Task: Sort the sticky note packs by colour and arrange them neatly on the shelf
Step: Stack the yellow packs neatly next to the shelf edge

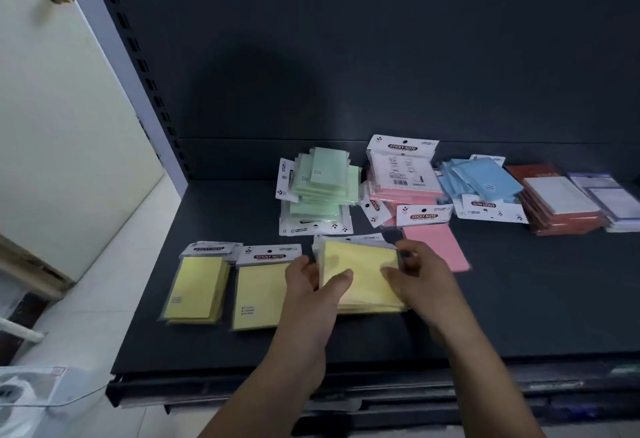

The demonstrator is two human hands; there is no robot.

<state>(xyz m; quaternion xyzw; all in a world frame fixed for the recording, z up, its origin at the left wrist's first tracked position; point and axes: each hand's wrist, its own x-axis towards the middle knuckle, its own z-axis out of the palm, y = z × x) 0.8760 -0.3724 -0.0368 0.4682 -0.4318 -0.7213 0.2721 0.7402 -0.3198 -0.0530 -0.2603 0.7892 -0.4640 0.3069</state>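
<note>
The dark shelf (519,299) bears yellow packs (197,285) in front — green pile (322,181), pink pile (405,181), blue pile (481,181), red pads (561,202) behind.

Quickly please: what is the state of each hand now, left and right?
Left hand: grips the left side of the yellow pack stack.
Right hand: grips the right side of the same stack.

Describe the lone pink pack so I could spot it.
On the dark shelf, find the pink pile at the back, between the green pile and the blue pile. The lone pink pack lies just in front, beside the right hand holding the yellow stack. Only this pink one lies single, not piled.
</note>
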